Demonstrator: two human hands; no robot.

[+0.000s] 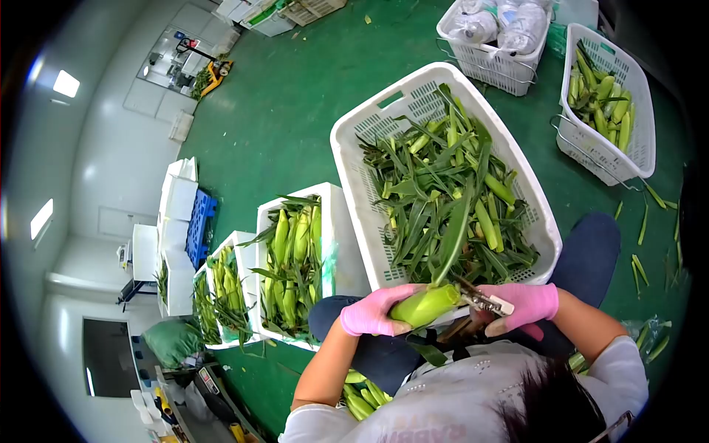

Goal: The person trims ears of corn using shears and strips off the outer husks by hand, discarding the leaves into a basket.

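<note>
My left hand, in a pink glove, is wrapped round an ear of corn in its green husk. A long leaf rises from beside the ear over the large white basket. In my right hand, also gloved in pink, is a pair of pruning shears with a pale handle. Its metal blades lie against or very close to the right end of the ear; whether they touch cannot be made out. Both hands are above my lap at the near rim of the white basket, which holds cut leaves and stalk pieces.
To the left, a foam box and another foam box hold husked-on corn. A smaller basket with corn and a basket of wrapped bundles are at upper right. Leaf scraps litter the green floor.
</note>
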